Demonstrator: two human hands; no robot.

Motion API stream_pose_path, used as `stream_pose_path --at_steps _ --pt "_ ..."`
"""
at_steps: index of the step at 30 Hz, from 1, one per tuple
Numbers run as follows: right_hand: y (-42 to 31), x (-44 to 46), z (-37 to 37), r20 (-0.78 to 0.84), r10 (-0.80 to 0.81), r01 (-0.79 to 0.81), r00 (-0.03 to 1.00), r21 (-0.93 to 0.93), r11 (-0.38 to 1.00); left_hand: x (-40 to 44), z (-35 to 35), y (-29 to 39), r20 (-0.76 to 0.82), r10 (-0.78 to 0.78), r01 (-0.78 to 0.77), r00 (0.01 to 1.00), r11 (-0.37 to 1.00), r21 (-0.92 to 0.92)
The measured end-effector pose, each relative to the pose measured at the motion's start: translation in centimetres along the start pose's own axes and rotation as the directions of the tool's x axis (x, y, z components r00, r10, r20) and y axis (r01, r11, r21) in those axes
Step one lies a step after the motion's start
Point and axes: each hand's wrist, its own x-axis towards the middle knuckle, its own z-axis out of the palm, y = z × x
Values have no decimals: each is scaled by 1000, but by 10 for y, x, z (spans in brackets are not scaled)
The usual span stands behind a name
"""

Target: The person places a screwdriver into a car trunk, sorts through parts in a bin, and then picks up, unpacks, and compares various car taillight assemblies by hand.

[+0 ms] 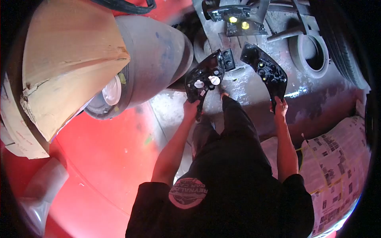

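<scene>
My left hand (191, 108) is closed around the narrow lower end of a black car light housing (204, 73). Two pale round caps and several sockets show on its surface. In my right hand (280, 106), a second black car light housing (266, 70) is gripped by its lower end, with small yellowish spots on it. The two curved housings are held up apart from each other, roughly mirrored. Beyond them lie smaller black lamp pieces (246, 29) with two bright yellow round parts.
A large grey drum (154, 59) and a cardboard sheet (71, 55) are on the left, over a red surface (107, 150). Tyres (307, 55) stand at the right. Printed masking paper (333, 170) covers something at lower right. Metal bars (285, 35) cross the back.
</scene>
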Motion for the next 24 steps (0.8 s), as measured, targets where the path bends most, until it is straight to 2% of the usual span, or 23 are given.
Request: stream_pose_path --at_steps 4,7,11,18,20,24 --pt "9 7 -4 -13 15 -15 1000 -18 1000 -5 5 1 43 0 5 999 994 -113" --pt "4 2 -4 14 25 -25 1000 22 999 -7 3 5 41 -52 55 998 996 -75" --pt "-6 -6 -2 42 52 -54 998 47 997 -4 -4 -4 48 -50 55 998 991 -119" --pt "0 -6 -3 81 9 -16 997 75 997 0 -7 -4 75 -43 54 996 989 -140" --pt "-1 -4 -3 61 30 -33 998 50 998 0 -4 -6 50 -43 51 998 982 -182" --pt "-2 -6 1 44 45 -48 998 65 997 3 -6 -8 46 -56 62 997 986 -152"
